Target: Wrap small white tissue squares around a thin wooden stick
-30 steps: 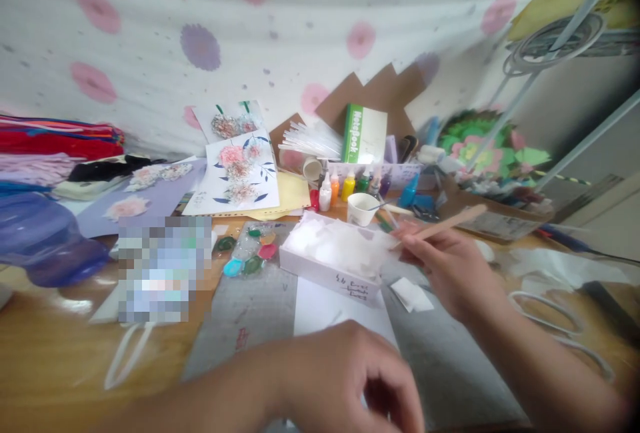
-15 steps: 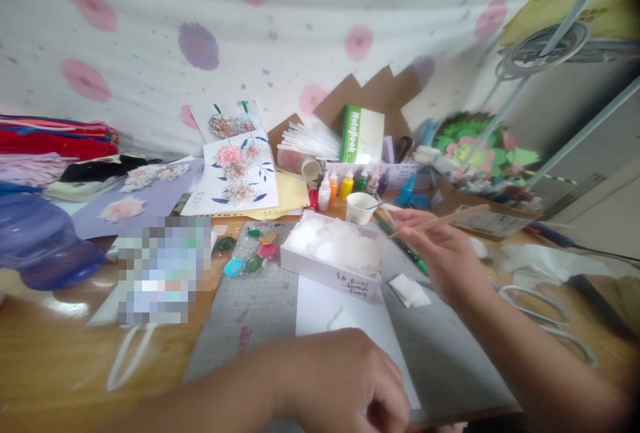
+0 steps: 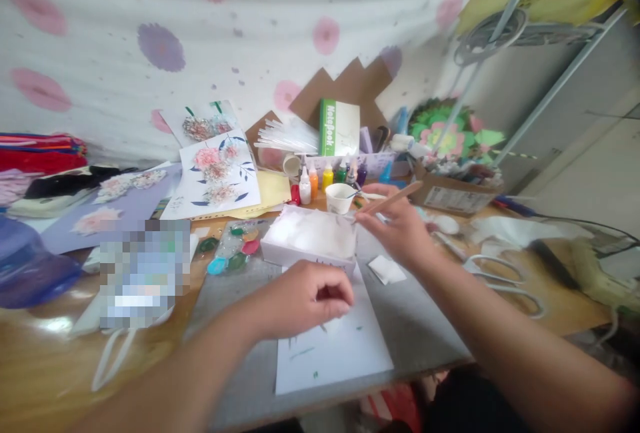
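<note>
My right hand (image 3: 395,223) pinches a slim wooden paintbrush (image 3: 393,200), its tip angled down to the left by the right rim of a white box (image 3: 310,253). White fluffy material (image 3: 313,230) fills this box. Over the white sheet (image 3: 340,360), which has small green marks, hovers my left hand (image 3: 313,296). Its fingers are curled in, and what they hold, if anything, is hidden. Just behind the box stands a white paper cup (image 3: 339,198) with a thin handle leaning out. A folded white tissue (image 3: 387,269) lies right of the box.
Paint bottles (image 3: 327,177) line up behind the cup. A palette of coloured paints (image 3: 233,256) lies left of the box on the grey mat (image 3: 235,340). White-handled scissors (image 3: 495,273) are at right. Flower pictures (image 3: 217,173) and a blue plastic container (image 3: 30,266) are at left.
My left hand has moved up and away from the sheet's near edge, baring green marks. My right hand brings the paintbrush lower, towards the box. The whole view has shifted.
</note>
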Demonstrator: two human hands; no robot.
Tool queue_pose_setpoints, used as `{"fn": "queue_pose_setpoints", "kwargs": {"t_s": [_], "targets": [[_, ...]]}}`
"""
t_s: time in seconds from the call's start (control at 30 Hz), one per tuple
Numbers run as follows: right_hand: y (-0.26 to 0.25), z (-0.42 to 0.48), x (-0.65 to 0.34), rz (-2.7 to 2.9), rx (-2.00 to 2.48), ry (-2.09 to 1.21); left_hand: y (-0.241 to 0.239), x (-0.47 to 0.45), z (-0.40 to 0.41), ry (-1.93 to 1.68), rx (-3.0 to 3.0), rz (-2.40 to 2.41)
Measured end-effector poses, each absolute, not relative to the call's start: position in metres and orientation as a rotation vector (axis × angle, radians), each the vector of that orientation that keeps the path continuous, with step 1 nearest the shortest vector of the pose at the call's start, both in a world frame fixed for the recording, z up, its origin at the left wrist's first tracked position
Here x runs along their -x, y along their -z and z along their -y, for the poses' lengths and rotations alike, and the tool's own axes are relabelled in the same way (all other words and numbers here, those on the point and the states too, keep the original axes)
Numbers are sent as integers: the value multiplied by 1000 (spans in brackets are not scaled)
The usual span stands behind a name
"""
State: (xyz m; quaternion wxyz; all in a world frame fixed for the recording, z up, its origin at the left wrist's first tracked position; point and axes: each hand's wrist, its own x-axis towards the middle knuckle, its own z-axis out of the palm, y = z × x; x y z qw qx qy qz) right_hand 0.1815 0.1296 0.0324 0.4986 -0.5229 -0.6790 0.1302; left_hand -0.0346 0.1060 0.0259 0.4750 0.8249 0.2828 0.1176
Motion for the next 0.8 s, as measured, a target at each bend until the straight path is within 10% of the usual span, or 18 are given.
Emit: {"fn": "queue_pose_setpoints", "kwargs": {"t_s": [0.53, 0.8], "targets": [[-37, -63, -237, 1548, 1190, -602, -13, 42, -115, -23, -2480, -728], [-29, -48, -213, 1552, 938, -924, -21, 23, -100, -579, -1446, -797]]}}
